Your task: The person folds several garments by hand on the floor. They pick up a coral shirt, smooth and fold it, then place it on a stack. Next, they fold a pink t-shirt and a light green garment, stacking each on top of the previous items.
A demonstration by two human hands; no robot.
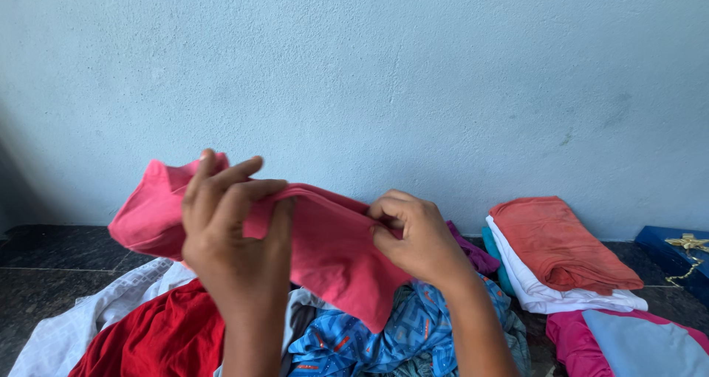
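- Pink cloth (325, 251) is held up in the air in front of the pale blue wall (443, 74), above a messy heap of laundry
- left hand (235, 233) is closed on the cloth's upper edge, fingers (229, 181) curled over the top
- right hand (413, 237) pinches the same edge further along, closed tight
- under the hands: a red garment (159, 336), a blue patterned one (384, 333), some white fabric (81, 318)
- off to the right on the dark floor (44, 266) sits a folded stack (561, 255), orange on top of white, with a blue box (676, 253) beside it
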